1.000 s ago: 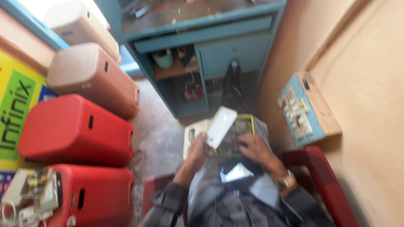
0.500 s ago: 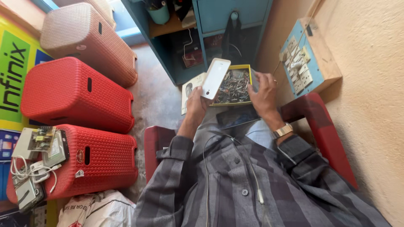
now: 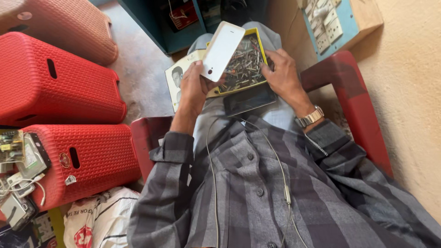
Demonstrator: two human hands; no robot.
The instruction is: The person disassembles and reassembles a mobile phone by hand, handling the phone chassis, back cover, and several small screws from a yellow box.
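The left hand (image 3: 193, 87) has its grip closed on a white phone (image 3: 223, 50), held back-up over the lap. The right hand (image 3: 282, 73) rummages open-fingered in a yellow box (image 3: 243, 64) of small parts; picking one calls for a fine pinch.

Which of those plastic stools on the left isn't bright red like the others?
The topmost stool, farthest from the person's lap, is a pale pinkish tan. The two stools below it, the middle one and the nearest one, are bright red.
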